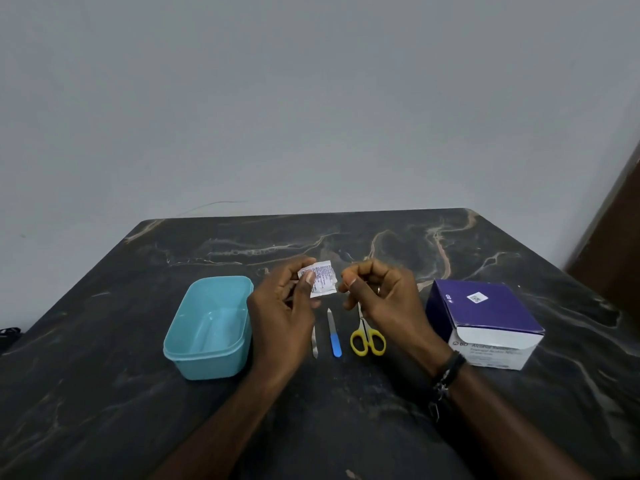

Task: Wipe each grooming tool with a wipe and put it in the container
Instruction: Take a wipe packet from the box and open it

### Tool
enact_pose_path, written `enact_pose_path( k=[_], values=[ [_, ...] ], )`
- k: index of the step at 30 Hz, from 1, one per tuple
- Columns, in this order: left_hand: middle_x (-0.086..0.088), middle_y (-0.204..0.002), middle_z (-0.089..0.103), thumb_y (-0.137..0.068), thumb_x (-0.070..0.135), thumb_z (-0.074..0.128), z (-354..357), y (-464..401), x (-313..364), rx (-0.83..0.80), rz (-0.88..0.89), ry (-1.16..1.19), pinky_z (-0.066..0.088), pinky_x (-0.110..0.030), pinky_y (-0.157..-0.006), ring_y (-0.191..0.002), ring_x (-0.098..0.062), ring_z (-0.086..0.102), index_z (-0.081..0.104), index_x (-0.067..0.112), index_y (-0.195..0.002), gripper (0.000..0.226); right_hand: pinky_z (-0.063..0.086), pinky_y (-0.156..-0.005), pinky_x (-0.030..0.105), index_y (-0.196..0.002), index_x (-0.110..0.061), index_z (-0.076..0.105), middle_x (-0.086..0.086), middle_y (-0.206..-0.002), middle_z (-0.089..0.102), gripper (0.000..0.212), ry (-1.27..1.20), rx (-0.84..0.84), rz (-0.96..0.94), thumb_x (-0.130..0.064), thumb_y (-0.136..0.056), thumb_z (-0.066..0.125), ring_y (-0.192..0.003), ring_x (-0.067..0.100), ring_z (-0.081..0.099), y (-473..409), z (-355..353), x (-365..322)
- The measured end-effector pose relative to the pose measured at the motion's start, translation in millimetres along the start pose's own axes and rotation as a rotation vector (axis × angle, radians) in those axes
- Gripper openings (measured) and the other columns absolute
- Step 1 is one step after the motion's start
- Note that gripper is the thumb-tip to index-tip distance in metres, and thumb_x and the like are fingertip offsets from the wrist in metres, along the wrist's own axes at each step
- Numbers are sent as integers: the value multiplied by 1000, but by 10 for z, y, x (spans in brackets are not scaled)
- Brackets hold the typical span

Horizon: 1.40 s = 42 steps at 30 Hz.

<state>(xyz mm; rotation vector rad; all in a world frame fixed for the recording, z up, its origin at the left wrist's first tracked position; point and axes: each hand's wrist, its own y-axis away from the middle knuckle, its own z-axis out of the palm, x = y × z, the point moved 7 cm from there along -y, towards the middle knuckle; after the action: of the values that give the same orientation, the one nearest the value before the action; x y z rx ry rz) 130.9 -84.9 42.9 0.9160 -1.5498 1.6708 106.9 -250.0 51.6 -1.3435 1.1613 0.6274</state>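
Wipe sachet held above surface, over the tools: thin, light, crinkly foil. Left hand fingers pinching left edge, right hand fingers pinching right edge, likely to tear it. Nail file, scissors stiff; container to the left.

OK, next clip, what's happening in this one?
A person holds a small wipe packet above a dark marble table: the left hand pinches its left side and the right hand pinches its right edge, apparently tearing it open. Three tools lie untouched below: a metal tool, a blue-handled file and yellow scissors. The teal container holds nothing. A box of swabs sits to the right.
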Motion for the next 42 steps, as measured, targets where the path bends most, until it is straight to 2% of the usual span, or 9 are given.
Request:
enact_pose_path(
  k=[4,9,13,20,23,29,35,39,42],
  values=[
    [2,-102,72,-92,16,59,26,33,-40,-31,71,-102,61,-44,-72,-92,-14,71,67,25,-110,22,49,-52,17,-86,0,68,15,-75,71,9,25,-37,2,-7,-89,64,-57,17,67,36,75,52],
    [4,-102,72,-91,11,62,42,47,-80,-35,45,-126,61,-39,-73,-90,-8,71,68,27,-110,26,56,-59,26,-87,-10,68,7,-75,71,10,154,-44,23,-14,-92,61,-61,15,67,71,111,135],
    [6,-103,73,-89,11,64,85,69,-122,-77,29,-130,61,-37,-77,-92,-7,71,67,27,-113,29,57,-57,32,-86,-17,68,-3,-72,70,12,311,9,-66,-19,-93,59,-62,11,66,116,96,71],
    [7,-105,73,-90,12,63,88,79,-128,-98,24,-128,60,-37,-78,-96,-7,69,67,26,-115,29,58,-56,38,-88,-19,70,-9,-71,69,8,310,38,-60,-14,-88,65,-61,11,66,122,72,60],
    [8,-104,73,-89,10,64,74,78,-135,-84,14,-132,60,-37,-78,-95,-5,69,68,25,-115,30,58,-58,35,-87,-21,69,-9,-72,69,10,301,20,-42,-13,-89,64,-63,10,66,125,86,69],
    [7,-104,73,-88,12,63,67,79,-143,-62,9,-128,60,-38,-79,-93,-7,70,65,31,-116,33,53,-58,19,-83,-24,65,-9,-71,67,14,305,20,-39,-13,-91,61,-64,4,65,130,98,64],
    [6,-105,73,-89,14,65,45,73,-163,-39,5,-140,61,-37,-76,-92,-8,71,65,29,-117,31,58,-61,29,-82,-19,66,-5,-74,69,11,293,96,-14,-13,-90,61,-65,8,66,131,33,104],
    [4,-110,72,-89,16,64,28,61,-181,-30,-5,-129,61,-36,-78,-97,-8,70,62,29,-119,32,55,-58,21,-85,-15,66,-3,-78,71,8,247,111,-19,-12,-91,60,-65,6,68,127,19,62],
    [5,-110,72,-90,18,63,31,63,-197,-45,-4,-140,61,-36,-77,-97,-8,70,60,31,-120,33,56,-60,25,-93,-14,66,-1,-81,71,5,192,96,-1,-11,-90,63,-68,10,69,135,39,70]
  ],
)
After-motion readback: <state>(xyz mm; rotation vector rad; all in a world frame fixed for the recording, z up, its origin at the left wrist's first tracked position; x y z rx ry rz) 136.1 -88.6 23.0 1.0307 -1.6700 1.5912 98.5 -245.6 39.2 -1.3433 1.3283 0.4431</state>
